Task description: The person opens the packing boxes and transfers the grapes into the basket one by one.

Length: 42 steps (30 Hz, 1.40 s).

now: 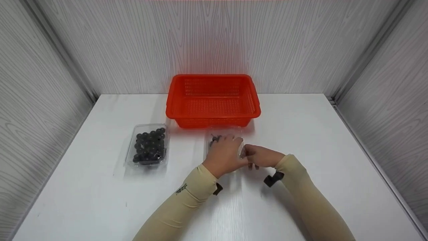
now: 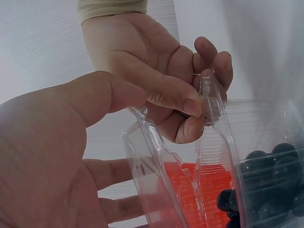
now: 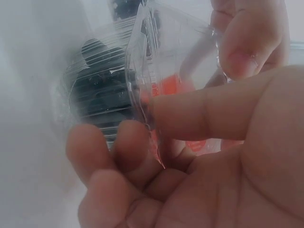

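Note:
A clear plastic clamshell box (image 2: 232, 152) with dark round grapes (image 2: 275, 185) in it stands between my hands, in front of the red basket. Its lid (image 2: 154, 166) is partly raised from the base. My left hand (image 1: 224, 154) reaches over the box and pinches the lid's edge, thumb on one side and fingers on the other. At the near right corner, my right hand (image 1: 264, 156) pinches the base's rim between thumb and curled fingers. In the head view the left hand hides most of the box.
Behind the box a red plastic basket (image 1: 214, 122) with slotted walls stands against the back panel. To the left, another clear box (image 1: 142, 128) of dark grapes (image 1: 149, 145) sits on the white table (image 1: 83, 187). Grey wood-grain panels (image 1: 214, 40) enclose the back and sides.

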Motion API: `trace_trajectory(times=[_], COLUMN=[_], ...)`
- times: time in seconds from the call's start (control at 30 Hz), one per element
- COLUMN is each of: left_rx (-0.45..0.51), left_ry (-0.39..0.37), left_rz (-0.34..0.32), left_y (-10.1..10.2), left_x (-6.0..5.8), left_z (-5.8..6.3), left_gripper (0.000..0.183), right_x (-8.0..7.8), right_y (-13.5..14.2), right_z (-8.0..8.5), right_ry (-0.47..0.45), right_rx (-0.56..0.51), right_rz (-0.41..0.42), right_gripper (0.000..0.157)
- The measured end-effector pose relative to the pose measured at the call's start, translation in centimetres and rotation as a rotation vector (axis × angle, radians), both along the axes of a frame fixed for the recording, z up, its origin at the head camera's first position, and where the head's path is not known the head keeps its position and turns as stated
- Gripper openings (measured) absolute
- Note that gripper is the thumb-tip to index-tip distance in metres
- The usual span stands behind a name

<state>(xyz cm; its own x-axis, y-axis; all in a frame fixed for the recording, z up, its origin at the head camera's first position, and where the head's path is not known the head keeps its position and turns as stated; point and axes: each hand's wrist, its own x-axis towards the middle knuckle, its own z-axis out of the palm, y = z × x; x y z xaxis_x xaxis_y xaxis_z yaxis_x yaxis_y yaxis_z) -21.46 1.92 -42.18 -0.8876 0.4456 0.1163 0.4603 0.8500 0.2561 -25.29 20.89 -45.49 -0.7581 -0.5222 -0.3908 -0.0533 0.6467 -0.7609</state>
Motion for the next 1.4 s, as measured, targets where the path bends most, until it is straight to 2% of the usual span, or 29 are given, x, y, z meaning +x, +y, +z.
trace_trajectory(times=[0.23, 0.43, 0.83, 1.4], left_rx=[0.036, 0.074, 0.071, 0.094], left_ry=[-0.029, -0.020, -0.022, -0.053], left_rz=[-0.003, -0.017, -0.013, 0.002], left_y=[-0.04, -0.20, -0.37, -0.58], left_x=[-0.10, -0.19, -0.33, -0.35], left_z=[0.11, 0.14, 0.29, 0.51], left_gripper=[0.053, 0.044, 0.034, 0.044], right_x=[-0.11, -0.10, 0.03, -0.09], right_y=[0.03, 0.14, 0.14, 0.09], right_z=[-0.15, -0.07, -0.01, -0.05], right_ry=[0.003, 0.016, 0.010, -0.015], right_rx=[-0.003, -0.011, -0.019, -0.016], right_rz=[0.007, 0.027, 0.028, 0.018], right_gripper=[0.015, 0.015, 0.014, 0.011])
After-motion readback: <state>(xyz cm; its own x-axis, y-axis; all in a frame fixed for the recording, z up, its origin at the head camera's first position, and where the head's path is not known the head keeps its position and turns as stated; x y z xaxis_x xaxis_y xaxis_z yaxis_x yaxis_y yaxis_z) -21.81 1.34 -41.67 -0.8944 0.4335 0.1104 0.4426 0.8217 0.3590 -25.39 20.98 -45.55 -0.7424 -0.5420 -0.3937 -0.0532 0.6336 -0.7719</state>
